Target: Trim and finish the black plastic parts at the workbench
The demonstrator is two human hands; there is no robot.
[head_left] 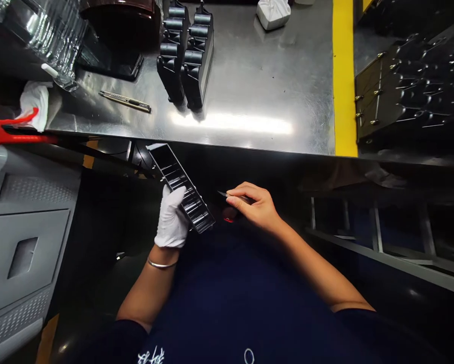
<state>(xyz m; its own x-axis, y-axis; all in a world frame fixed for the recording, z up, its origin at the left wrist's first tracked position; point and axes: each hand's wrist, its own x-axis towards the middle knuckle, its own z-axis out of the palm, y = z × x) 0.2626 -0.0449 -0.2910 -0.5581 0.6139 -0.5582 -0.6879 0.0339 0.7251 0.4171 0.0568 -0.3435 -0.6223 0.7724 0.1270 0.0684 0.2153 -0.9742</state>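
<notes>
My left hand (172,217), in a white glove, grips a long black plastic housing (181,187) with several narrow compartments along its open side. The housing is tilted, its upper end near the table's front edge. Bare and to the right of it, my right hand (255,205) pinches a small knife with a pointed blade (222,193). The blade points left toward the housing, with a gap between them. Most of the knife's handle is hidden by my fingers.
Two black ribbed plastic parts (198,60) stand on the metal table (250,91). A slim metal-coloured cutter (124,101) lies left of them. Yellow tape (344,76) runs down the right, beside stacked black parts (420,86). A grey plastic stool (26,237) stands at left.
</notes>
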